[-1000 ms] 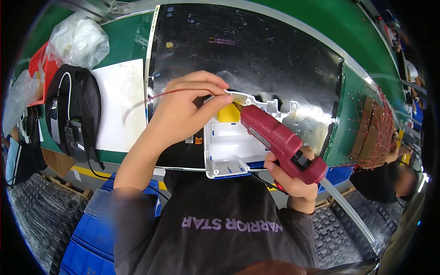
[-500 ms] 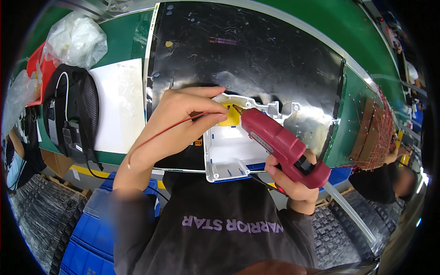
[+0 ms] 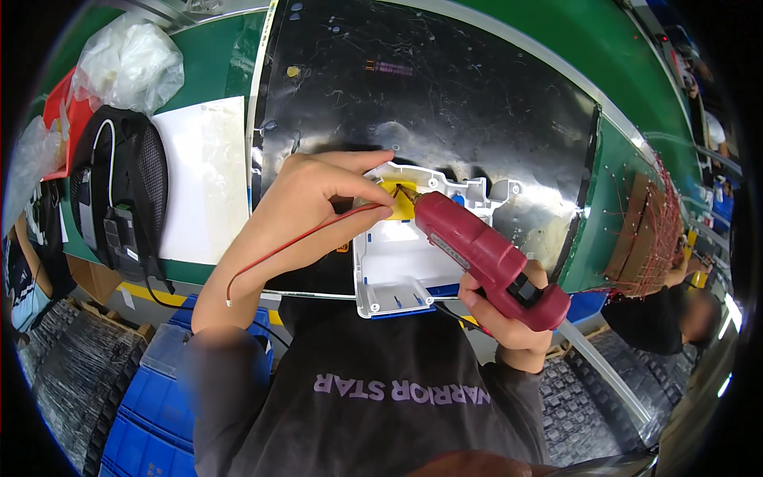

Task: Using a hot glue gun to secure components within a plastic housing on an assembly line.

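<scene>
Item: glue gun (image 3: 473, 238), dark red, nose down to the left. We find it gripped by the right hand (image 3: 505, 318), fingers wrapped about the handle.

Item: red wire (image 3: 294, 241), slim, pinched by the fingers of the left hand (image 3: 318, 195) between thumb and forefinger; its loose tail drapes back over the wrist.

Item: yellow piece (image 3: 404, 210), inside the upper left part of the white housing (image 3: 397, 274), directly before the left fingertips. The nozzle (image 3: 410, 193) points at it (whether it touches, we cannot tell).

Item: table, under a black mat (image 3: 445, 95). The housing lies open on it, its near side apparently over the edge.

Hazards, as we judge them:
- Burned fingertips: the nozzle, presumably hot, sits just beside the left hand, so a small slip of the gun could reach skin.
- Damaged insulation: lingering metal could soften the wire's covering.
- Misplaced wire: a turn of the left wrist could drag the loose tail and pull the pinched end aside.
- Shifted housing: neither hand appears to clamp it, so downward pressure near the overhanging side could tip or slide it.
- Stray glue: a late release of the trigger could spread it past the yellow piece.
</scene>
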### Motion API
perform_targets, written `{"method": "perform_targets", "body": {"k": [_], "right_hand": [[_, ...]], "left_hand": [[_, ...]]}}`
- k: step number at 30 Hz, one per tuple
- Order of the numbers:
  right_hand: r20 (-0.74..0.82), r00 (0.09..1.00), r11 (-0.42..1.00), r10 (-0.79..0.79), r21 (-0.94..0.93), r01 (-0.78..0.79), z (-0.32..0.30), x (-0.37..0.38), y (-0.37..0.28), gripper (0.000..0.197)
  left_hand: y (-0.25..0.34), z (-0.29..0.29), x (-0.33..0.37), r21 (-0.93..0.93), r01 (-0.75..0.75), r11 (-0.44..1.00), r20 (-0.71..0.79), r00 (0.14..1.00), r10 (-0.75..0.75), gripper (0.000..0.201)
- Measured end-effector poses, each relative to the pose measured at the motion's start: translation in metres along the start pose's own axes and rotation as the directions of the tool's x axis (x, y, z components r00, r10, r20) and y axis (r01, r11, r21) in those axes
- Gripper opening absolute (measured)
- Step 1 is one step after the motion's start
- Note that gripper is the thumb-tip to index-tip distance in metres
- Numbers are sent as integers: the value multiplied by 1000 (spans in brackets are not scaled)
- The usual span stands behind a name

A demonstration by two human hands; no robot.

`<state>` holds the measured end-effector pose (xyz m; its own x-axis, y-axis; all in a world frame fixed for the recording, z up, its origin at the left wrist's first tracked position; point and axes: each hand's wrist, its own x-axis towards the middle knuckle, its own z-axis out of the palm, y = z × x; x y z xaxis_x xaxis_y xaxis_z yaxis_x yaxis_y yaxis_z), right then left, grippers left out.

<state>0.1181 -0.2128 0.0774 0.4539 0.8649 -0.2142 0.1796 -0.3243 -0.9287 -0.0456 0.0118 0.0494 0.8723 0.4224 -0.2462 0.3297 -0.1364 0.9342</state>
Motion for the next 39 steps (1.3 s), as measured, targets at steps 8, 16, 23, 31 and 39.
{"method": "perform_targets", "body": {"k": [8,16,23,31,39], "right_hand": [[-8,993,991,-115,-68,114,0,0,4,18],[8,999,999,-46,27,46,1,5,2,17],[18,1000,999,-21,-38,22,-1,2,0,13],[45,993,994,108,15,-109,-5,-5,-4,29],[17,996,996,91,-3,-91,-4,-13,2,33]], "left_hand": [[2,-1,1,-2,5,1000,19,1000,-5,11],[1,0,0,-22,9,1000,16,1000,-9,11],[2,-1,0,-21,23,1000,17,1000,-22,11],[1,0,0,-49,39,998,18,999,-38,10],[2,0,0,-78,59,995,23,998,-57,9]]}}
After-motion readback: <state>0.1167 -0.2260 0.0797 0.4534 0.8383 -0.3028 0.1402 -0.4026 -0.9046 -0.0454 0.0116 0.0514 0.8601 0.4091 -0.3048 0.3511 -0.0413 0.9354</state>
